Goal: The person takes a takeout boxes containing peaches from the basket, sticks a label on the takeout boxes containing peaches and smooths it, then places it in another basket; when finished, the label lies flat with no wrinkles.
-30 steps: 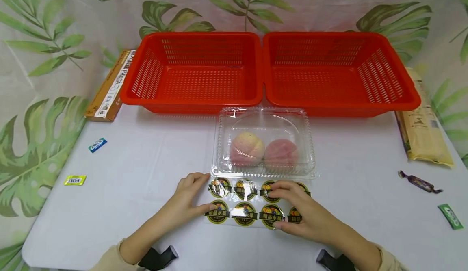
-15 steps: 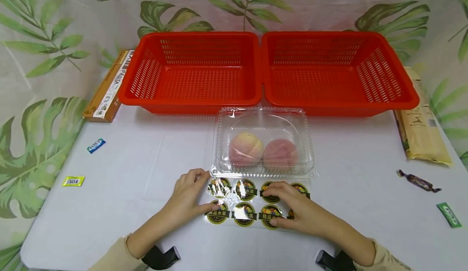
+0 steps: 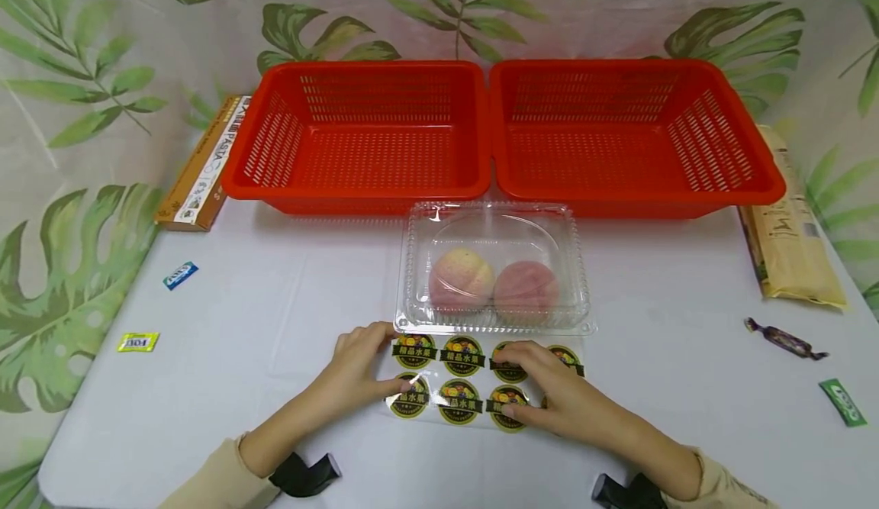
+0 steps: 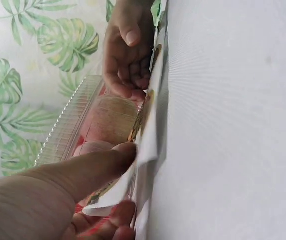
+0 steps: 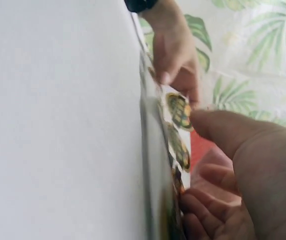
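A clear sticker sheet (image 3: 462, 391) with several round black-and-yellow fruit labels lies at the table's front, just before a shut clear clamshell box (image 3: 494, 219) holding two peaches (image 3: 462, 276). My left hand (image 3: 360, 368) pinches the sheet's left edge; in the left wrist view its thumb (image 4: 83, 170) lies on top of the sheet (image 4: 150, 145) with a finger beneath. My right hand (image 3: 542, 387) rests curled on the sheet's right part, thumb and fingertips pinching at a label; the right wrist view shows its thumb (image 5: 233, 135) against the sheet (image 5: 175, 145).
Two empty red baskets (image 3: 357, 188) (image 3: 639, 204) stand side by side behind the box. A pasta box (image 3: 199, 162) lies far left, a beige packet (image 3: 790, 242) far right. Small sweets lie about: blue (image 3: 180, 274), yellow (image 3: 137, 341), a wrapped candy (image 3: 783, 339), a green sachet (image 3: 841, 402).
My right hand has slid a little left over the sheet. The sheet's lower left corner has lifted slightly under my left thumb. The box and baskets have not moved.
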Tool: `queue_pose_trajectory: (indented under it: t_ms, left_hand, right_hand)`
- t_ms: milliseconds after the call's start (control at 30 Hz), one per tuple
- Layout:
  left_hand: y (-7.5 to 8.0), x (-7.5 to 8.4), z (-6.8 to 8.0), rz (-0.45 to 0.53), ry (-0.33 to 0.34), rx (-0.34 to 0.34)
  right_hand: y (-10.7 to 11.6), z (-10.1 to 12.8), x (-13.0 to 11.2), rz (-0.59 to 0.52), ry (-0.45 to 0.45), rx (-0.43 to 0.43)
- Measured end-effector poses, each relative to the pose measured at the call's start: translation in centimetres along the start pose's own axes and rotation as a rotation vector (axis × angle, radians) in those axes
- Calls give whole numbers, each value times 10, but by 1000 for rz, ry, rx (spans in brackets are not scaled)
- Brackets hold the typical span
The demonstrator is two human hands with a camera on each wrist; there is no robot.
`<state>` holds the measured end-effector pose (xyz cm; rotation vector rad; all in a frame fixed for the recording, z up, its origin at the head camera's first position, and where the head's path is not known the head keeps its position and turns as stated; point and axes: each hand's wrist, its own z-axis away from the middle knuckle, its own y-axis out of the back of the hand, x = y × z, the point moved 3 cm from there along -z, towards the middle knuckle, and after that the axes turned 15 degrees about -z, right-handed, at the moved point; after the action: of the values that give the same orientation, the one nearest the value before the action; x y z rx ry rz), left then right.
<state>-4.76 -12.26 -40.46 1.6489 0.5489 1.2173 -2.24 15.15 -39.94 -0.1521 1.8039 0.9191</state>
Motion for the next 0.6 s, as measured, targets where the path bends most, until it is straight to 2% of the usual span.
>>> queue_pose_trajectory:
  t_ms: [200, 333, 500, 600]
  left_hand:
    - [-3, 11, 5, 345, -25, -77]
    - [-8, 21, 8, 513, -49, -119]
    - [-12, 35, 12, 554, -120, -139]
    - [-11, 42, 11, 540, -162, -117]
  right_hand:
    - [-3, -2, -3, 11, -15, 73]
    - [-5, -3, -6, 20, -17, 78]
    - [-11, -5, -9, -23, 16, 49]
    - [-14, -8, -12, -55, 40, 44]
